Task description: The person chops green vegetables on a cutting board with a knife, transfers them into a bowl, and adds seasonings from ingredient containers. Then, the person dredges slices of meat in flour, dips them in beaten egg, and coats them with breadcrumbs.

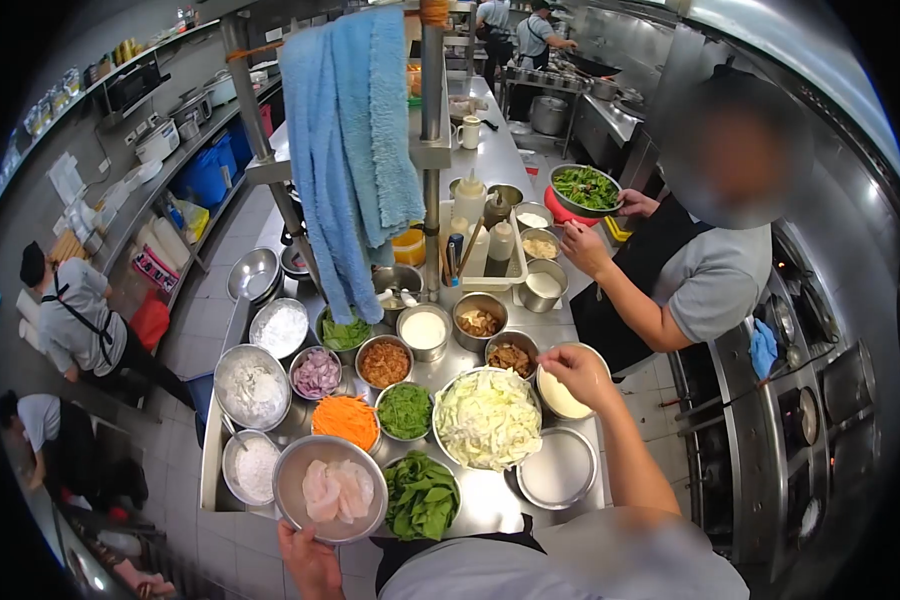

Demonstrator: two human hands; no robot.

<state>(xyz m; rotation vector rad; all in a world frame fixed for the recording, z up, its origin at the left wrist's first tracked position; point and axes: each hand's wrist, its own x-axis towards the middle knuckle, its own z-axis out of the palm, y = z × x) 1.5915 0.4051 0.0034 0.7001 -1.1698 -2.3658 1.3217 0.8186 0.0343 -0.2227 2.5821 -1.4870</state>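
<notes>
My left hand (310, 562) grips the near rim of a metal bowl (290, 505). Pale, thin slices of raw meat or fish (336, 490) lie in it. My right hand (578, 376) is raised over a container of pale yellow, fine-looking contents (566, 400), its fingers drawn together in a pinch. Whatever is between those fingertips is too small to make out. Left of that hand stands a heaped bowl of shredded cabbage (488, 415). Dark leafy greens (422, 495) sit right of the meat bowl, and shredded carrot (345, 422) lies just beyond it.
Bowls of white powder (254, 385), chopped red onion (317, 373) and chopped greens (405, 410) crowd the counter. Blue towels (345, 150) hang from a metal frame ahead. At right, a co-worker (660, 270) holds a bowl of greens (585, 188). Squeeze bottles (501, 242) stand in a tray.
</notes>
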